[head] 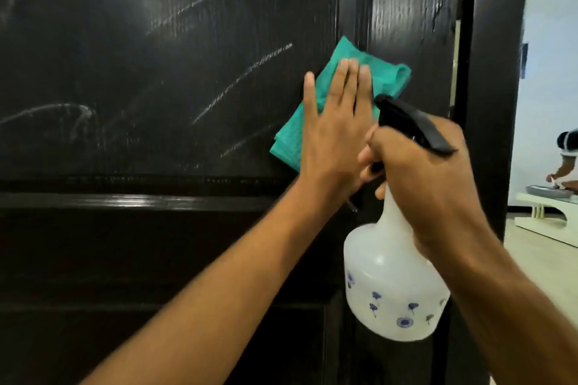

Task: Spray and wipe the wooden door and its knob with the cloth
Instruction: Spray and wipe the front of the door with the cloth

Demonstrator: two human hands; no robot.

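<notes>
A dark wooden door [156, 78] fills most of the view, its upper panel streaked with pale chalky marks. My left hand [334, 128] lies flat with straight fingers on a green cloth [387, 78], pressing it against the door near the panel's right edge. My right hand [428, 175] grips the neck of a white spray bottle [391, 284] with a black trigger head and small blue flower prints, held just right of the cloth. The door knob is hidden from view.
The door's right edge [466, 72] and a dark frame [494, 72] stand at the right. Beyond them a bright room shows a white wall, a pale floor, a low white bench [544, 212] and another person bent over it.
</notes>
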